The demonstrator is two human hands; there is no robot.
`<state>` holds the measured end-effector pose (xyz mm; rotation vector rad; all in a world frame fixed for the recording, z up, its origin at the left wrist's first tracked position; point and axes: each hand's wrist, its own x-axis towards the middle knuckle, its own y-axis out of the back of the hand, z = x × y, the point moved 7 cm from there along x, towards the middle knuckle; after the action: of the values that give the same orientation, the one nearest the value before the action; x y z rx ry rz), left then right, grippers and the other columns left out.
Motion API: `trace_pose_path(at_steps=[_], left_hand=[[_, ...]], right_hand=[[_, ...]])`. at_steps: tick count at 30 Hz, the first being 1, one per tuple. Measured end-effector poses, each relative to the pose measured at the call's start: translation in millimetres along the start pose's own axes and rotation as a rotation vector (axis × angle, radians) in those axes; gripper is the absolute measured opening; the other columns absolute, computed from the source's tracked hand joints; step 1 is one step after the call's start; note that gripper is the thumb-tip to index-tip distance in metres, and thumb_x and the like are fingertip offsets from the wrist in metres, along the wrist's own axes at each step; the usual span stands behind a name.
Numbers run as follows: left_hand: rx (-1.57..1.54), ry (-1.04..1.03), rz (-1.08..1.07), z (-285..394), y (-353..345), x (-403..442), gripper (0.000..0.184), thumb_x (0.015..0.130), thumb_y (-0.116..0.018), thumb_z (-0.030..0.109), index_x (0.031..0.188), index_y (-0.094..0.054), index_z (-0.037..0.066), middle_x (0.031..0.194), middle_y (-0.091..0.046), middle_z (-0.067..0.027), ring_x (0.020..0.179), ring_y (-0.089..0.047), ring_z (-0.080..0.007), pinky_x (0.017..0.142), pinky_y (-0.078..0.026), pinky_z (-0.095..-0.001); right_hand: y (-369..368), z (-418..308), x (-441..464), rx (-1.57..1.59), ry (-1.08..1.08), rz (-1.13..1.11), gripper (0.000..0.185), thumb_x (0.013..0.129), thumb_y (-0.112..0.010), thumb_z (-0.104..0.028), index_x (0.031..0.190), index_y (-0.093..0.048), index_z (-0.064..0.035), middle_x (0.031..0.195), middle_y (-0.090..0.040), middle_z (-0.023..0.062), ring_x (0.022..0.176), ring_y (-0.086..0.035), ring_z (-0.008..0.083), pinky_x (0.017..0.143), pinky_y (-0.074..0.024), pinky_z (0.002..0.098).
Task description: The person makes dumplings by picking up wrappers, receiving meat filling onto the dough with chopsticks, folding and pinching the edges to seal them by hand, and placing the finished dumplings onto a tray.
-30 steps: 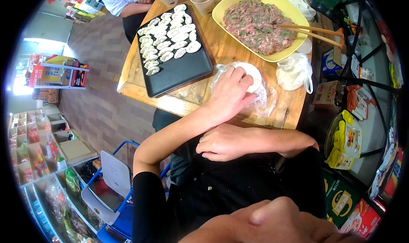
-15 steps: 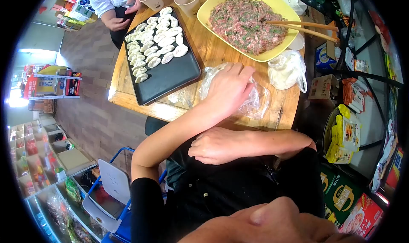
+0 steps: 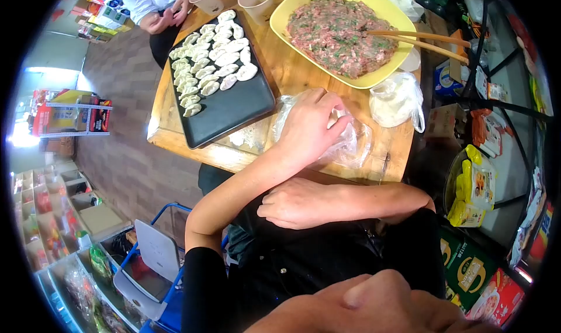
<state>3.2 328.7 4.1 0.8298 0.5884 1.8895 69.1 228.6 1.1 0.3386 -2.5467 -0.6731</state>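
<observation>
My left hand reaches over the wooden table's near edge, its fingers curled onto a crumpled clear plastic bag. A bit of something white shows between the thumb and fingers; I cannot tell what it is. Below the left forearm, my right hand rests in front of my body, loosely closed, its fingertips tucked out of sight. Left of the bag lies a black tray with rows of white dumplings. Beyond the bag stands a yellow bowl of minced meat filling, with chopsticks stuck in it.
A tied bag of white dough lies near the table's right edge. Two paper cups stand at the back. Another person's hands are at the far left corner. Shelves with packages line the right side; a chair is at left.
My left hand has turned slightly, and its thumb and fingers now show around something white. The other person's hands have come closer together. My right hand stays put.
</observation>
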Motion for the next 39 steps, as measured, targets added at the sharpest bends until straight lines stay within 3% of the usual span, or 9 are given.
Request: trace_pose_path(at_steps=[5, 8, 11, 15, 17, 23, 29, 34, 39], left_hand=[[-0.264, 0.124, 0.079, -34.2, 1.6, -14.7, 0.013, 0.083, -0.068, 0.001, 0.093, -0.06, 0.002, 0.085, -0.06, -0.0057, 0.071, -0.06, -0.0139, 0.065, -0.048, -0.0256], [-1.0, 0.363, 0.1, -58.5, 5.5, -24.7, 0.021, 0.084, -0.065, -0.001, 0.103, -0.058, 0.003, 0.09, -0.061, -0.0026, 0.08, -0.06, -0.0114, 0.073, -0.049, -0.0242], [-1.579, 0.42, 0.058, -62.7, 23.8, -31.6, 0.025, 0.084, -0.061, 0.0, 0.108, -0.057, 0.004, 0.093, -0.062, -0.0037, 0.087, -0.061, -0.0129, 0.08, -0.048, -0.0265], [-1.862, 0.514, 0.057, -51.0, 58.2, -52.2, 0.043, 0.08, -0.063, 0.008, 0.122, -0.051, 0.004, 0.105, -0.06, -0.0084, 0.101, -0.06, -0.0203, 0.093, -0.047, -0.0349], [-1.889, 0.495, 0.066, -46.4, 73.3, -61.3, 0.048, 0.078, -0.062, 0.006, 0.124, -0.049, 0.004, 0.106, -0.059, -0.01, 0.101, -0.06, -0.0229, 0.093, -0.048, -0.0374], [-1.912, 0.248, -0.21, -37.3, 106.7, -95.8, 0.046, 0.082, -0.059, 0.008, 0.127, -0.048, 0.005, 0.101, -0.061, -0.0127, 0.095, -0.063, -0.0241, 0.085, -0.053, -0.0362], [-1.709, 0.247, 0.013, -50.2, 120.3, -132.6, 0.043, 0.085, -0.066, 0.009, 0.126, -0.051, 0.007, 0.11, -0.061, -0.0067, 0.107, -0.06, -0.0188, 0.094, -0.05, -0.0335], [-1.651, 0.277, 0.033, -63.9, 107.3, -168.7, 0.039, 0.09, -0.062, 0.007, 0.127, -0.051, 0.007, 0.113, -0.059, -0.0052, 0.109, -0.059, -0.0164, 0.096, -0.048, -0.033], [-1.481, 0.309, 0.008, -69.2, 96.9, -200.1, 0.042, 0.09, -0.061, 0.006, 0.13, -0.049, 0.005, 0.104, -0.058, -0.0021, 0.097, -0.059, -0.012, 0.085, -0.049, -0.0278]], right_hand=[[-3.1, 2.4, 0.8, -0.027, -0.072, -0.072, 0.009, 0.08, -0.058, -0.009, 0.076, -0.058, -0.0009, 0.067, -0.059, 0.0159, 0.066, -0.062, 0.0365, 0.061, -0.049, 0.0474], [2.3, 7.9, 3.1, 0.019, -0.118, -0.059, 0.009, 0.083, -0.058, -0.012, 0.085, -0.061, -0.0038, 0.077, -0.063, 0.0144, 0.077, -0.064, 0.0356, 0.068, -0.05, 0.0475], [4.4, 16.5, 7.7, 0.072, -0.193, -0.086, 0.01, 0.085, -0.058, -0.014, 0.087, -0.062, -0.005, 0.08, -0.064, 0.0151, 0.08, -0.064, 0.0356, 0.07, -0.05, 0.0464], [3.2, 33.7, 8.8, 0.318, -0.401, -0.102, 0.018, 0.087, -0.061, -0.014, 0.102, -0.065, -0.0044, 0.084, -0.067, 0.0146, 0.074, -0.067, 0.0264, 0.069, -0.0513, 0.0364], [-5.6, 51.4, 0.4, 0.658, -0.585, -0.061, 0.026, 0.09, -0.062, -0.01, 0.114, -0.062, -0.0017, 0.096, -0.067, 0.0082, 0.083, -0.063, 0.0145, 0.074, -0.0527, 0.0293], [14.6, 39.2, 9.4, 1.009, -0.505, 0.272, 0.044, 0.09, -0.059, -0.007, 0.131, -0.048, 0.001, 0.116, -0.06, 0.0114, 0.103, -0.059, 0.0175, 0.086, -0.0514, 0.032], [16.1, 11.7, 24.3, 0.908, -0.387, 0.509, 0.057, 0.097, -0.05, -0.04, 0.138, -0.042, -0.0003, 0.128, -0.054, 0.0084, 0.118, -0.051, 0.0191, 0.092, -0.0446, 0.0334], [6.6, -11.6, 25.8, 0.831, -0.55, 0.778, 0.013, 0.097, -0.055, -0.014, 0.105, -0.06, -0.0048, 0.099, -0.063, 0.0027, 0.09, -0.06, 0.0112, 0.077, -0.0474, 0.0252], [3.0, -14.5, 24.7, 0.287, -0.558, 0.611, 0.011, 0.096, -0.058, -0.013, 0.092, -0.063, -0.0038, 0.074, -0.055, -0.0042, 0.065, -0.048, 0.004, 0.06, -0.0388, 0.0206]])
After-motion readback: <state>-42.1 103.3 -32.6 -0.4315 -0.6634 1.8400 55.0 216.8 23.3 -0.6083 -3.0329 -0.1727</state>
